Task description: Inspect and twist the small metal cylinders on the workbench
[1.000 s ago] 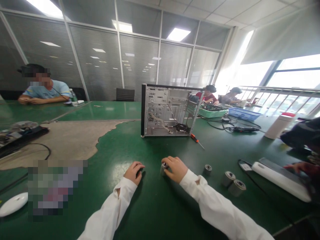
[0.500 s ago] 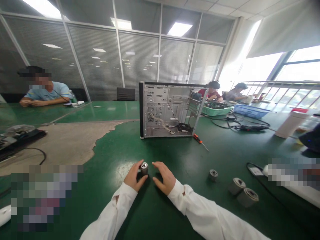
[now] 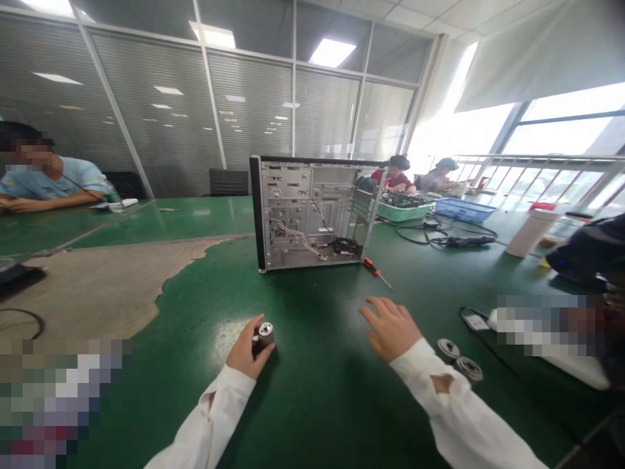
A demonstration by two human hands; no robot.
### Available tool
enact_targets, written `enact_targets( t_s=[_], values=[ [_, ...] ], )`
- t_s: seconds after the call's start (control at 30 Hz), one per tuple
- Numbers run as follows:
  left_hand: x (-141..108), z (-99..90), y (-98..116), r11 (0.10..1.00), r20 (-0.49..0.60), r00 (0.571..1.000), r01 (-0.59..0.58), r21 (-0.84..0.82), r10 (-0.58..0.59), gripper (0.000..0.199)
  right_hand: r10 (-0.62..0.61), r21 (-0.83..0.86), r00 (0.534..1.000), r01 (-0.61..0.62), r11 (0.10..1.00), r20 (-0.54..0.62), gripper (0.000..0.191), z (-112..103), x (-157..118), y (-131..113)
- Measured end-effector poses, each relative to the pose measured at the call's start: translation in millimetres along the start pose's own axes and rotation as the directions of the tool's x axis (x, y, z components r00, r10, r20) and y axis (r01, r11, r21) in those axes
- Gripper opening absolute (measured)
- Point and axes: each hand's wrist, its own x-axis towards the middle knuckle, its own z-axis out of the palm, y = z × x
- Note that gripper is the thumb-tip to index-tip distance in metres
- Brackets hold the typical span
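My left hand [image 3: 244, 352] has its thumb and fingers around a small metal cylinder [image 3: 266, 334], which stands upright with a holed, shiny end facing up. Over the table to the right is my right hand [image 3: 393, 329], palm down with fingers spread and nothing in it. Two wider metal cylinders, one [image 3: 448, 350] behind the other [image 3: 469, 369], sit just beyond my right wrist and are partly covered by the sleeve. Another small cylinder seen earlier is hidden, apparently behind my right hand.
An opened computer case [image 3: 317, 215] stands ahead on the green table [image 3: 312, 404]. An orange screwdriver [image 3: 372, 267] lies at its corner. Further right are a green basket [image 3: 405, 212], a blue basket [image 3: 463, 210], cables and a pale bottle [image 3: 530, 231]. Other people sit at the far sides.
My right hand has moved away from my left hand, to the right, over the spot of the lone small cylinder. My left hand stays around its cylinder. The view has turned right.
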Motion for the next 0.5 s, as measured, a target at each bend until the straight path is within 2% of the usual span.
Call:
enact_targets(
  t_s=[0.03, 0.07, 0.13, 0.17, 0.2, 0.27, 0.5],
  values=[
    [0, 0.7, -1, 1.000, -0.002, 1.000, -0.009, 0.001, 0.009, 0.048, 0.100, -0.066, 0.987, -0.092, 0.994, 0.127, 0.038, -4, -3, 15],
    [1, 1.5, -2, 1.000, -0.006, 1.000, -0.022, 0.002, 0.022, 0.048, 0.178, -0.112, 0.951, -0.154, 0.982, 0.253, 0.041, -5, -5, 28],
    [1, 3.4, -6, 0.998, -0.014, 0.998, -0.056, 0.007, 0.056, 0.047, 0.240, -0.136, 0.858, -0.200, 0.970, 0.453, 0.041, -1, -8, 46],
    [1, 4.4, -7, 0.997, -0.018, 0.997, -0.071, 0.010, 0.071, 0.047, 0.240, -0.124, 0.827, -0.205, 0.971, 0.508, 0.038, 3, -7, 51],
    [1, 5.2, -9, 0.996, -0.021, 0.996, -0.083, 0.013, 0.083, 0.047, 0.231, -0.109, 0.812, -0.205, 0.973, 0.535, 0.034, 9, -6, 54],
    [1, 6.2, -11, 0.995, -0.024, 0.995, -0.098, 0.017, 0.098, 0.046, 0.236, -0.106, 0.811, -0.212, 0.971, 0.535, 0.029, 19, 2, 57],
    [0, 5.3, -10, 0.993, -0.023, 0.994, -0.108, 0.037, 0.109, 0.045, 0.312, -0.134, 0.792, -0.286, 0.949, 0.524, 0.033, 36, 49, 68]
  ],
)
